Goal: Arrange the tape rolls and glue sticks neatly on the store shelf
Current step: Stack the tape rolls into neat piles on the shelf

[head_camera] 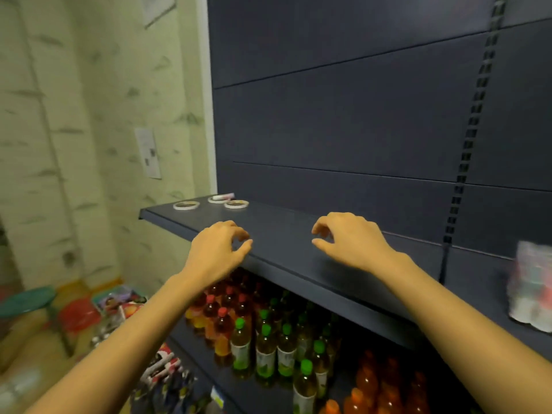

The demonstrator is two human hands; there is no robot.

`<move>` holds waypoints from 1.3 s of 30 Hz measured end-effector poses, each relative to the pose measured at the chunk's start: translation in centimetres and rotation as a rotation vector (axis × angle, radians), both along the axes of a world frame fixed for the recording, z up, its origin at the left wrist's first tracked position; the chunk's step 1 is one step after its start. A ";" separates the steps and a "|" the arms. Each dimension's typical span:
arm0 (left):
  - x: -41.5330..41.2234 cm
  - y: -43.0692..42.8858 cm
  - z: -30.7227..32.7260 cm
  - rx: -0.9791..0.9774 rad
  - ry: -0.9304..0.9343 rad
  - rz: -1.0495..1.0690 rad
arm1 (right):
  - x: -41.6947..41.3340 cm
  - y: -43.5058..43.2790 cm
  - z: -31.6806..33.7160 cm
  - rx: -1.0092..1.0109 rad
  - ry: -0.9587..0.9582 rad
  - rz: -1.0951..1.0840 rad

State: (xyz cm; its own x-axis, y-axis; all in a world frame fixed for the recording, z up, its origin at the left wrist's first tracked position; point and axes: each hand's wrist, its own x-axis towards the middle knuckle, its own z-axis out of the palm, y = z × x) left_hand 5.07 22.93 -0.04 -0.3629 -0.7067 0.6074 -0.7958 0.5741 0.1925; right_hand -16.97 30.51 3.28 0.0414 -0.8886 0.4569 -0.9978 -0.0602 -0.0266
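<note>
Far-left end of shelf [283,234], beyond your left hand [219,249] and right hand [349,240] (both loosely curled, empty): tape rolls [236,204]; glue stick [223,197] lying left-right.

Dim, soft indoor light; wide-angle bending at edges; blurred packet [530,286] at right.

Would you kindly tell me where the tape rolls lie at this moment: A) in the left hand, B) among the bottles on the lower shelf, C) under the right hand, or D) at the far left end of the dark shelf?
D: three tape rolls lie flat at the far left end of the shelf, beyond the left hand, which holds nothing.
</note>
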 end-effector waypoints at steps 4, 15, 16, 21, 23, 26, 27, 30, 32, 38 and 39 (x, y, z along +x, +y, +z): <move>5.7 -3.9 0.1 -0.001 -0.020 0.029 | 4.9 -5.3 -0.6 0.032 -0.041 0.004; 15.6 -15.7 -0.9 -0.029 -0.139 -0.025 | 15.7 -20.1 -2.5 0.153 -0.201 -0.104; 16.0 -16.8 -0.9 -0.023 -0.135 -0.031 | 16.1 -21.2 -2.5 0.160 -0.202 -0.116; 16.5 -22.2 -1.2 -0.023 -0.110 -0.049 | 16.6 -26.8 -2.6 0.179 -0.217 -0.178; 16.1 -24.6 -1.5 -0.014 -0.097 -0.058 | 16.3 -29.3 -2.9 0.196 -0.213 -0.204; 15.4 -28.5 -1.8 0.013 -0.072 -0.069 | 15.3 -33.7 -3.4 0.212 -0.215 -0.256; 15.2 -29.9 -1.8 0.014 -0.067 -0.072 | 14.8 -35.3 -3.6 0.207 -0.223 -0.279; 14.6 -34.2 -1.8 0.007 -0.069 -0.087 | 13.4 -40.0 -4.0 0.216 -0.255 -0.371; 14.3 -37.0 -1.5 0.003 -0.071 -0.092 | 12.4 -42.8 -4.0 0.251 -0.280 -0.434; 13.5 -44.5 -1.4 0.024 -0.045 -0.109 | 9.9 -49.6 -4.0 0.315 -0.307 -0.556; 13.1 -45.5 -1.4 0.032 -0.052 -0.126 | 9.8 -50.4 -4.0 0.336 -0.299 -0.572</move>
